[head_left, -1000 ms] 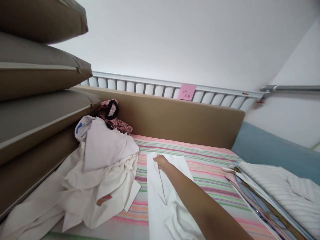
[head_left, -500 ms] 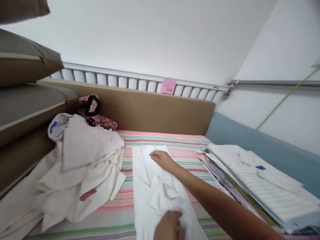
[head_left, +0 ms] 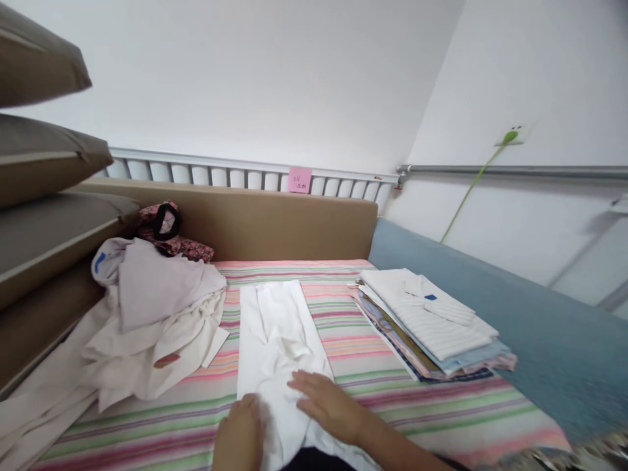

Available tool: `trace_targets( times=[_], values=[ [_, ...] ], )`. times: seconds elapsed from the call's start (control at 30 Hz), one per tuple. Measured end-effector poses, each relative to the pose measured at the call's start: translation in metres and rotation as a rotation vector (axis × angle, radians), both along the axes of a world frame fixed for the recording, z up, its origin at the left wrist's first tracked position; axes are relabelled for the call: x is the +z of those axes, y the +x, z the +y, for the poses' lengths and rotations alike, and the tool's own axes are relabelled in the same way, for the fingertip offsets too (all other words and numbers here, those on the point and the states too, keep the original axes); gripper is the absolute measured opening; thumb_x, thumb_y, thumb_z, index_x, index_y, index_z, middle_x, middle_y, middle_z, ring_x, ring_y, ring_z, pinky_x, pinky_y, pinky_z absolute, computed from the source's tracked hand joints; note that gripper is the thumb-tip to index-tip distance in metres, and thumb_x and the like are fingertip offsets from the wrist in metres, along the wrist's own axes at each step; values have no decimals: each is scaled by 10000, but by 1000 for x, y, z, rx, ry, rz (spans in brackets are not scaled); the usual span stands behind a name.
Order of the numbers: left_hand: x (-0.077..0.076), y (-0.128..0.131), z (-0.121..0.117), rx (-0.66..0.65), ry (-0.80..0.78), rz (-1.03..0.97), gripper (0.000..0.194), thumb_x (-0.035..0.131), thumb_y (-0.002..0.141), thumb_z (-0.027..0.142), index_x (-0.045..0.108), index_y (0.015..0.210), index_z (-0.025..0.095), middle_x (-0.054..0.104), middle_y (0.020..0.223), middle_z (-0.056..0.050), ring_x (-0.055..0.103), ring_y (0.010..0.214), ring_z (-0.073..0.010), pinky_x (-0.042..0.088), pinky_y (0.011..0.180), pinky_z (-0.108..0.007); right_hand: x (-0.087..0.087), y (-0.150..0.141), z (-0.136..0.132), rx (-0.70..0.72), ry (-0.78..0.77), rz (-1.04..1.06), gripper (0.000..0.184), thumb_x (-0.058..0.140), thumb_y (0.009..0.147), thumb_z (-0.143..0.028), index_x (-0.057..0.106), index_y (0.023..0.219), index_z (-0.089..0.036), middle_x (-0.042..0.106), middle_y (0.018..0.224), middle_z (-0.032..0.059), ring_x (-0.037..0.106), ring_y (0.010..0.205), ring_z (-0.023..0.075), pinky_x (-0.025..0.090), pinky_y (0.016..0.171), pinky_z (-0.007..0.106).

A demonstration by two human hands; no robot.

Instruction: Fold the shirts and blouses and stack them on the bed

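A white shirt (head_left: 279,347), folded into a long strip with wrinkles in its middle, lies lengthwise in front of me on the striped bed sheet (head_left: 338,314). At its near left edge, my left hand (head_left: 240,435) is curled against the cloth; its fingertips are hidden. My right hand (head_left: 326,402) rests on the shirt's near right part, fingers spread and nothing held. The near end of the shirt runs toward my body, where something dark covers part of it.
Left lies a heap of loose clothes (head_left: 167,281), with a pink floral garment (head_left: 193,248) behind. A stack of folded shirts (head_left: 426,314) sits on the right. Brown cushions (head_left: 44,154) are piled at far left. A brown headboard (head_left: 294,226) and blue side panel (head_left: 441,281) border the bed.
My right hand has come back from the shirt's far end to its near part and spread its fingers. My left hand has moved to the left edge. The view has turned right.
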State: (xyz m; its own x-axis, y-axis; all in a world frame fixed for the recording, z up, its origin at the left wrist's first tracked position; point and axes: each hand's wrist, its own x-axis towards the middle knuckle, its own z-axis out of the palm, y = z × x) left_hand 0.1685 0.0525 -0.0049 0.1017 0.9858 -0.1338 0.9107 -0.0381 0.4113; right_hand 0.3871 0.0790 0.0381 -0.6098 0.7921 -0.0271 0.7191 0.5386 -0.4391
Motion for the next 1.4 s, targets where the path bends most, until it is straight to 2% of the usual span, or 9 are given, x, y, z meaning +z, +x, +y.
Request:
trace_targets(
  times=[0.13, 0.23, 0.33, 0.53, 0.7, 0.8, 1.03, 1.2, 1.4],
  values=[
    [-3, -35, -24, 60, 116, -3, 340, 337, 841, 162, 639, 995, 141, 664, 1045, -116, 596, 979, -196, 422, 876, -308, 6, 45, -11, -72, 152, 21, 416, 357, 910, -277, 495, 1299, -233, 461, 1377, 68, 397, 1280, 200, 296, 1081, 425],
    [-8, -63, -39, 50, 255, 112, 483, 341, 783, 46, 547, 1206, 157, 577, 1247, -114, 536, 1123, -207, 399, 944, -334, -13, 88, -24, -25, 206, -60, 625, 367, 760, -53, 433, 1344, -263, 369, 1439, 52, 315, 1331, 199, 264, 1087, 464],
    [-12, -76, -45, -11, 355, 273, 689, 307, 730, -42, 406, 1341, 262, 394, 1437, -46, 430, 1251, -217, 381, 980, -380, -37, 109, -36, 38, 243, -114, 804, 383, 638, 5, 355, 1387, -288, 258, 1490, 44, 209, 1373, 207, 219, 1097, 487],
    [-20, -66, -22, -336, 452, 370, 791, 323, 753, -45, 207, 1397, 400, 270, 1493, 45, 294, 1347, -201, 345, 1041, -382, -54, 95, -29, 165, 324, -118, 797, 500, 653, -41, 331, 1397, -271, 230, 1500, 90, 174, 1380, 232, 190, 1104, 490],
    [-30, -69, 11, -443, 499, 394, 737, 355, 818, 16, 169, 1392, 439, 297, 1469, 41, 345, 1323, -206, 389, 1011, -362, -59, 91, -4, 235, 377, -39, 574, 478, 854, -182, 333, 1383, -350, 273, 1485, 83, 207, 1369, 212, 223, 1094, 475],
    [-25, -76, 23, -561, 512, 405, 715, 418, 841, 93, 134, 1399, 438, 289, 1462, 33, 357, 1317, -207, 384, 1018, -339, -52, 96, 5, 272, 287, 8, 504, 459, 888, -245, 359, 1361, -389, 320, 1465, 70, 253, 1354, 219, 250, 1081, 483],
    [3, -75, 37, -849, 542, 371, 656, 472, 873, 267, 121, 1411, 404, 380, 1408, 17, 393, 1291, -185, 320, 1065, -284, -22, 116, 19, 404, 59, 175, 643, 523, 758, -102, 425, 1316, -407, 364, 1443, 35, 294, 1336, 232, 212, 1094, 500],
    [5, -65, 55, -897, 354, 210, 623, 456, 880, 317, 131, 1398, 431, 341, 1435, 18, 321, 1331, -197, 251, 1110, -361, -27, 96, 41, 454, 145, 145, 516, 425, 895, -172, 371, 1346, -417, 325, 1461, 23, 251, 1353, 200, 187, 1104, 484],
    [-34, -60, 74, -794, 89, 31, 524, 392, 872, 478, 233, 1370, 440, 304, 1459, 8, 224, 1367, -229, 210, 1113, -466, -40, 76, 58, 451, 150, 150, 388, 389, 933, -316, 438, 1312, -382, 470, 1375, 25, 325, 1323, 173, 167, 1117, 424]
  ],
)
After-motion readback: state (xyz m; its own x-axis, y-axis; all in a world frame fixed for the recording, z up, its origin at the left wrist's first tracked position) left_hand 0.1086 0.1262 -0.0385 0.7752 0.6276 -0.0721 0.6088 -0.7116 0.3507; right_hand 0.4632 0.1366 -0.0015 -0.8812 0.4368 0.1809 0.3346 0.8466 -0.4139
